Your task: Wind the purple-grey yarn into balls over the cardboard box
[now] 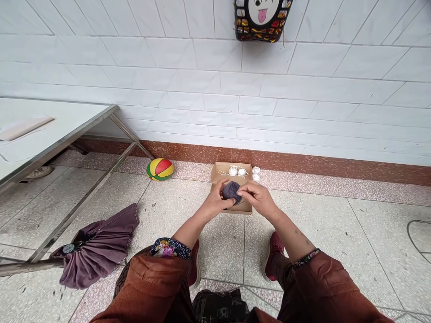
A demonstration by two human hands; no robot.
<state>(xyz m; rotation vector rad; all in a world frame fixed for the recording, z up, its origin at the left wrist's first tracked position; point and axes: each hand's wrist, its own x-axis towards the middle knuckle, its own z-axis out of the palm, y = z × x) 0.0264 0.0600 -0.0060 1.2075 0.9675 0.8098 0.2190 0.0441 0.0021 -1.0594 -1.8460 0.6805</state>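
Note:
A ball of dark purple-grey yarn [231,192] rests in my left hand [217,198], whose thumb and fingers curve round its left side. At the ball's right side, my right hand [258,198] has thumb and forefinger pinched together; a strand of the yarn seems to lie between them, though it is too fine to see clearly. Both hands are above an open cardboard box [247,209] on the floor. At the box's far end lie small white yarn balls [233,170] with a loose white strand.
More white balls [256,171] sit just right of the box. A striped ball [160,169] lies by the wall. To the left stand a metal-framed table [67,114] and a folded purple umbrella [101,251]. A black basket [262,33] hangs above; a cable [409,233] lies right.

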